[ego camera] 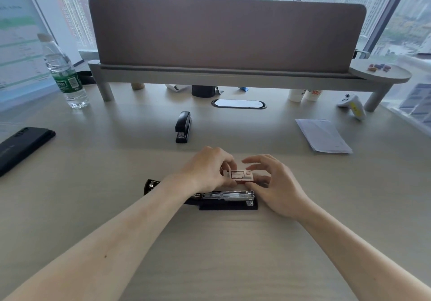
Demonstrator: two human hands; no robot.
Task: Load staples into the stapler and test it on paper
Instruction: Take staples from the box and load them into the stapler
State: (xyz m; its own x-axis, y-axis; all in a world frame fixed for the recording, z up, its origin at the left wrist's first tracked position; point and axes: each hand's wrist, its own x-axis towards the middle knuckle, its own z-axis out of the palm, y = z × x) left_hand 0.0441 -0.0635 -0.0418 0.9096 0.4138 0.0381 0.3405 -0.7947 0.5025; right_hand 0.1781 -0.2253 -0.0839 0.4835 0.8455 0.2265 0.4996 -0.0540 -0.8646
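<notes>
A black stapler [228, 199] lies opened flat on the desk near me, its metal staple channel facing up and its lid folded out to the left under my forearm. Just above it, both hands hold a small red and white staple box [240, 175]. My left hand [207, 168] pinches the box's left end, where a flap sticks out. My right hand [270, 184] grips the right end with fingers above and below. A stack of white paper [323, 136] lies to the right.
A second black stapler [183, 126] stands shut further back at the centre. A dark phone [22, 146] lies at the left, a water bottle [64, 74] behind it. A white controller [352, 105], cups [303, 94] and a raised shelf [233, 76] line the back.
</notes>
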